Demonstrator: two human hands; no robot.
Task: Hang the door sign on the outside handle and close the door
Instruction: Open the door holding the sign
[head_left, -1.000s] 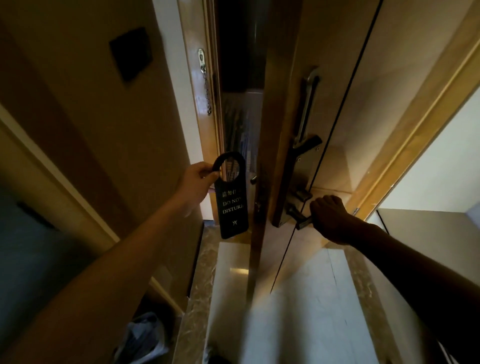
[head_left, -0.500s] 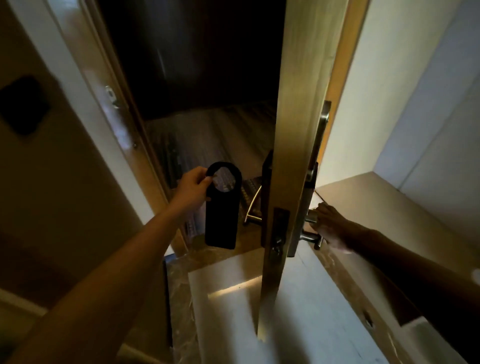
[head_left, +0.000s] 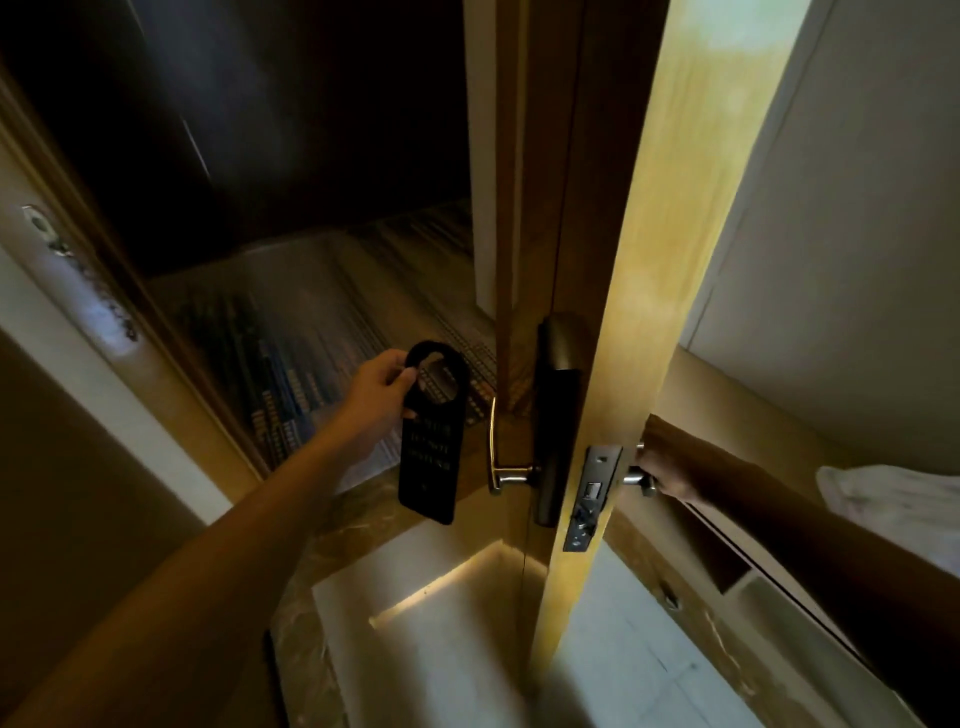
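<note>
The wooden door (head_left: 654, 291) stands open, its edge facing me. My left hand (head_left: 382, 387) pinches the ring of a black door sign (head_left: 428, 457), which hangs upright in the doorway just left of the outside handle (head_left: 506, 473). That metal lever sticks out from a dark lock plate (head_left: 556, 415) on the door's far side. A small gap separates the sign from the lever. My right hand (head_left: 662, 460) is closed around the inside handle (head_left: 636, 478), partly hidden behind the door edge.
The door frame (head_left: 171, 332) with a metal strike plate (head_left: 78, 275) runs up the left. Beyond the doorway lies a dark corridor with patterned carpet (head_left: 322, 322). A pale marble threshold (head_left: 447, 639) is underfoot. A shelf with a white cloth (head_left: 893, 499) stands at the right.
The door has swung wider and the view has shifted left. My left hand has carried the sign out through the doorway toward the outside handle. My right hand stays on the inside handle.
</note>
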